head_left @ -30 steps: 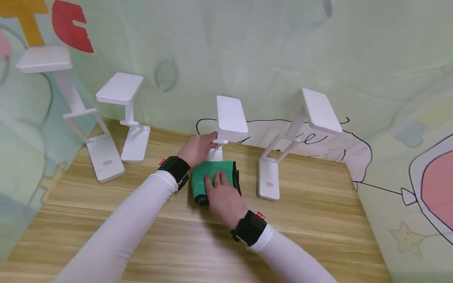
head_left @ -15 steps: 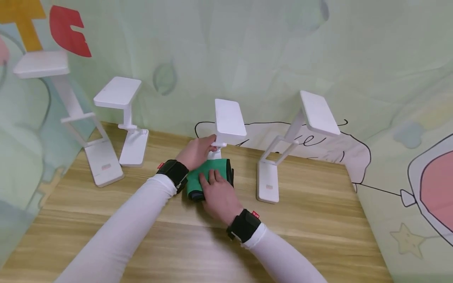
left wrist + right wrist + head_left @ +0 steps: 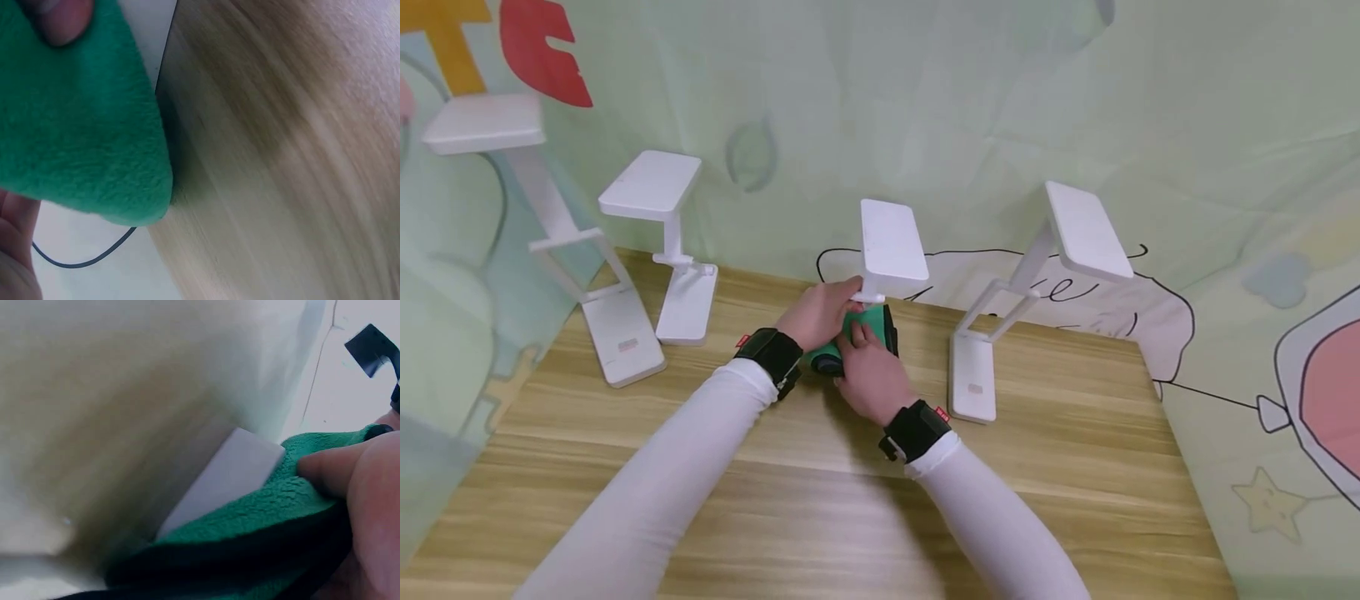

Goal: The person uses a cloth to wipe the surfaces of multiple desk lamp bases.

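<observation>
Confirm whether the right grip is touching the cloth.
Touching. The right wrist view shows it: the right grip has a fingertip pressed into the green pile of the cloth, with no gap.

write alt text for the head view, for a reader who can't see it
A person's right grip presses a folded green cloth at the foot of a white desk lamp while the left grip holds its stem. Three more white lamps stand on the wooden table.
</observation>
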{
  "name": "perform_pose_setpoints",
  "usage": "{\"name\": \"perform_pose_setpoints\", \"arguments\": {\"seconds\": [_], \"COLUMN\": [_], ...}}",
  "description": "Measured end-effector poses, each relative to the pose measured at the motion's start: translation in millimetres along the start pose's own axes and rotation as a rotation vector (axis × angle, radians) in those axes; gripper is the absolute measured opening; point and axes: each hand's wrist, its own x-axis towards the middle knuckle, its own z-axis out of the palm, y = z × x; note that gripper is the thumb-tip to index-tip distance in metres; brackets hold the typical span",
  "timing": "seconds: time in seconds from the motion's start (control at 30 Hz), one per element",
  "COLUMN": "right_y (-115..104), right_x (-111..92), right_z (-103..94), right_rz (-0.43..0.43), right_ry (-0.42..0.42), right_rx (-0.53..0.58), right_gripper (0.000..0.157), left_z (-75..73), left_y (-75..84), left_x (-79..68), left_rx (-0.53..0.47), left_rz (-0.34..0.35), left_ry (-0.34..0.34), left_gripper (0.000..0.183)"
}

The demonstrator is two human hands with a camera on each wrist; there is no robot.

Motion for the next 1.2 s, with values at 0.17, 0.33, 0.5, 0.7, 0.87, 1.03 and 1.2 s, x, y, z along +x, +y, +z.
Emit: {"name": "perform_pose_setpoints", "arguments": {"seconds": [0.17, 0.33, 0.5, 0.7, 0.87, 1.03, 1.2], "right_y": [2.6, 5.2, 2.3, -8.7, -21.0, -34.5, -36.2], "right_x": [-4.0, -20.0, -38.6, -57.0, -67.2, -69.8, -59.4], "right_z": [-2.9, -1.9, -6.0, -12.7, -17.2, -17.3, -14.9], "right_rz": [0.038, 0.059, 0.072, 0.051, 0.016, -0.048, -0.097], "right_ry": [-0.012, -0.001, 0.007, -0.023, -0.011, -0.032, -0.021], "right_rx": [-0.034, -0.099, -0.151, -0.209, -0.260, -0.263, -0.152], "right_gripper": [0.069, 0.057, 0.053, 0.046, 0.043, 0.043, 0.050], "left_z": [-1.1, 1.1, 3.3, 5.0, 3.9, 2.4, 0.3], "left_y": [2.2, 2.9, 1.4, -1.0, 0.1, 1.6, -0.1], "left_x": [-0.1, 0.4, 2.5, 1.7, 0.3, -0.3, 1.6], "left_rx": [-0.018, -0.049, -0.051, -0.059, -0.040, -0.034, -0.016], "left_rz": [-0.010, -0.015, 0.001, 0.021, 0.026, 0.009, 0.025], "left_ry": [0.003, 0.009, 0.018, 0.037, 0.046, 0.024, 0.027], "left_gripper": [0.006, 0.014, 0.019, 0.016, 0.014, 0.011, 0.007]}}
